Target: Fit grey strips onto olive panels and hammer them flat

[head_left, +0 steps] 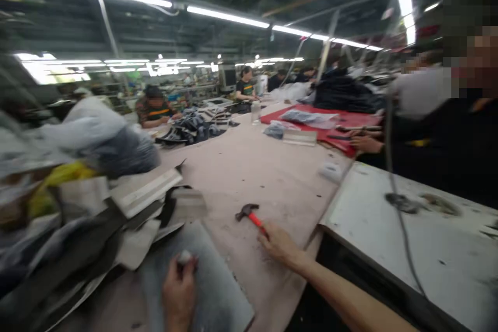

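Note:
My right hand is closed round the red handle of a claw hammer, whose dark head points away to the left over the pale table covering. Near the bottom of the view, my left hand pinches a small whitish object between thumb and fingers. It is above a grey flat slab lying on the table. Blur hides what exactly the small object is.
Cut sheets and pale pieces pile up at the left, beside plastic-wrapped bundles. A white table with a hanging cable adjoins at the right. Another person's hand is near a red sheet. More people sit farther back.

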`<state>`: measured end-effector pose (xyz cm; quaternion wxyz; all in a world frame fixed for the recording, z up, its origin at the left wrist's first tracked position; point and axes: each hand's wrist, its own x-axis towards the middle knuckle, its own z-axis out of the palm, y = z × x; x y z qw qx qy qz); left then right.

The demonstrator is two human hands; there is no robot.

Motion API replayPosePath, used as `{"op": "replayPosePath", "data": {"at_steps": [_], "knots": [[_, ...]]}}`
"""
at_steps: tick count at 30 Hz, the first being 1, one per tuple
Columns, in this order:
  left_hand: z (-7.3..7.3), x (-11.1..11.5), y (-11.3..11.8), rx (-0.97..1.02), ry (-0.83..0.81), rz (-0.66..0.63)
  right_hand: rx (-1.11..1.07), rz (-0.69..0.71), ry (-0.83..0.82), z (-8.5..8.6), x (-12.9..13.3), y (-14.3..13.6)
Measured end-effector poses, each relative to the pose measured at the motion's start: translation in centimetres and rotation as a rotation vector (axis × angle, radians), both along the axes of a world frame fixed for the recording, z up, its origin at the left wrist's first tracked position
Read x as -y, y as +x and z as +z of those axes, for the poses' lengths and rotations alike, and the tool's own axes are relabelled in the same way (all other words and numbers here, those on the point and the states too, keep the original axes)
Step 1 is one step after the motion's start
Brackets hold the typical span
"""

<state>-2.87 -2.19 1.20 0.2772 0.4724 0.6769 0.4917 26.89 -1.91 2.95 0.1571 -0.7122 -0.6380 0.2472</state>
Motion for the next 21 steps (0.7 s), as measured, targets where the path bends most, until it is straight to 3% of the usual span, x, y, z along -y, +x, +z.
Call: {"op": "replayPosePath", "data": {"at_steps": [5, 10, 13, 17, 21], "knots": [[-0.9, -0.5, 0.4, 0.087, 0.055, -0.031, 0.106, 0.131, 0.010, -0.7, -2.4, 1.0], [-1.5, -0.4, 0.9, 0.086, 0.064, -0.015, 0.049, 0.118, 0.005, 2.5, -5.6, 0.6], [-1.7, -0.3, 1.1, 0.115, 0.055, -0.019, -0.040, 0.159, 0.030, 3.8, -8.2, -2.6], [-1.5, -0.6, 0.8, 0.140, 0.051, 0.010, -0.141, 0.224, 0.025, 3.9, -13.1, -9.5], [-0.3, -0.1, 1.3, 0.127, 0.019, 0.037, -0.235, 0.203, -0.007, 5.8, -15.6, -14.6]]}}
